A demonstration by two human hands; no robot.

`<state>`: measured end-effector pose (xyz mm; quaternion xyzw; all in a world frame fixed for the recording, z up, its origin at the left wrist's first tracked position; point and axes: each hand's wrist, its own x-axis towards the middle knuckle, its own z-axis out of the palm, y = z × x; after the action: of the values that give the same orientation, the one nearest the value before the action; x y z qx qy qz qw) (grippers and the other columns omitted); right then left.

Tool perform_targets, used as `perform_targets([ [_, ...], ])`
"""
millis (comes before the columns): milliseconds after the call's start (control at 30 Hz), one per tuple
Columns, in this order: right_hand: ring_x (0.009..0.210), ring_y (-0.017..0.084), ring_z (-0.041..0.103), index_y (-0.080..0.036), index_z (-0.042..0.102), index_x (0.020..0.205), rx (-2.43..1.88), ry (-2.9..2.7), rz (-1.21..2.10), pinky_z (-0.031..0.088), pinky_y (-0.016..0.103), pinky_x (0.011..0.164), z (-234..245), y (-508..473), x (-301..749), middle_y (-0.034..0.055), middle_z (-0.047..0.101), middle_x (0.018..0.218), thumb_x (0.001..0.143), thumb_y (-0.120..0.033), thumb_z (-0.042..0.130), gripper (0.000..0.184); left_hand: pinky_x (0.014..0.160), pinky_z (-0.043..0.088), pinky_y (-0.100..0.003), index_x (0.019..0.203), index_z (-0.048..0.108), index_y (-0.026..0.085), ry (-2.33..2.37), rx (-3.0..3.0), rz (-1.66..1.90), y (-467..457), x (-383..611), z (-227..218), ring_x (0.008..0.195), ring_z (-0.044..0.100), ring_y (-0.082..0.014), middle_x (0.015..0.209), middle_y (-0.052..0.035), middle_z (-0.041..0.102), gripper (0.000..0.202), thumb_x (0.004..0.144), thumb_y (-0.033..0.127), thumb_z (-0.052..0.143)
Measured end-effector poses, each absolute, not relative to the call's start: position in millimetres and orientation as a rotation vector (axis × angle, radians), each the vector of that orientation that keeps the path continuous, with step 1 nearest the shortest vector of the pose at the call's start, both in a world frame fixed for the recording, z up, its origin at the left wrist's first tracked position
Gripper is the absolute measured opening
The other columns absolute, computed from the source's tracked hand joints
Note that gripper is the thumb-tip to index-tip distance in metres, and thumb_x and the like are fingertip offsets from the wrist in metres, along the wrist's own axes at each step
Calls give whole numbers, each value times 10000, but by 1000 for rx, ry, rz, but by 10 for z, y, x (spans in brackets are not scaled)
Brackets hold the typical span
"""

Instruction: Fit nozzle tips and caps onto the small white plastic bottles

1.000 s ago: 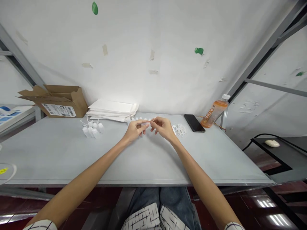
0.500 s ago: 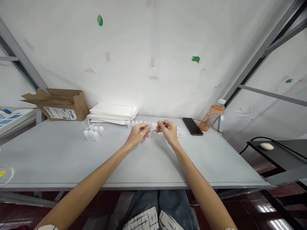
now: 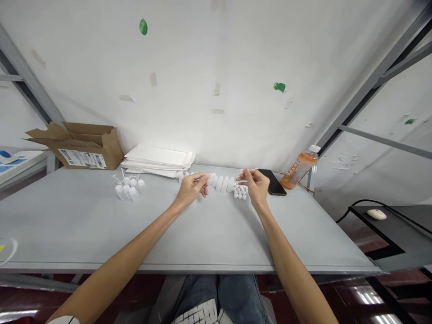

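Note:
My left hand [image 3: 193, 190] is closed in a pinch on a small white piece that looks like a bottle, mostly hidden by the fingers. My right hand [image 3: 255, 185] pinches a small white cap-like piece [image 3: 241, 171]; a thin white stem sticks out beyond the fingers. Between the hands, small white bottles [image 3: 220, 183] lie side by side in a row. Several round white caps [image 3: 240, 193] sit in a cluster just left of my right hand. On the left, a group of white bottles [image 3: 127, 186] stands with thin strands rising from their tops.
A stack of white envelopes [image 3: 157, 159] lies against the wall, beside an open cardboard box [image 3: 81, 148]. Behind my right hand are a black phone [image 3: 275, 183] and a bottle of orange drink [image 3: 300, 168]. The grey table [image 3: 216, 234] ends at a front edge near my lap.
My hands have moved apart: the right one has gone to the right, carrying its white piece, and the left has barely shifted. The row of bottles and the caps now show between them.

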<state>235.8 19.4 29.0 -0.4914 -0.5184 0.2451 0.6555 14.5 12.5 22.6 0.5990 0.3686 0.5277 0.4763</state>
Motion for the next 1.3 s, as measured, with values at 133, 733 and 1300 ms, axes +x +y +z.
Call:
perform_targets([
  [133,657,177,712,-174,619,807,-1184,-1216,444,558,248,485,248,254,2532,78,701,860,820,-622,586,449,463,493,-254,967,697,126,947,1533,1299,141,171,169,523,617,-131,778,-54,674,382,780,459,713],
  [733,510,205,668,-166,688,759,-1549,-1408,342,431,278,487,45,322,3292,73,733,724,729,-518,682,353,512,508,-242,1278,579,189,1111,1656,1120,281,-3,-92,669,688,-147,1014,-69,645,516,860,486,636],
  [1300,474,161,490,-137,764,731,-1702,-1469,224,360,299,544,-133,359,3383,32,578,491,725,-686,558,587,460,486,-233,1205,657,119,1215,1634,1246,235,65,-8,636,684,-170,845,-87,717,535,837,506,636],
])
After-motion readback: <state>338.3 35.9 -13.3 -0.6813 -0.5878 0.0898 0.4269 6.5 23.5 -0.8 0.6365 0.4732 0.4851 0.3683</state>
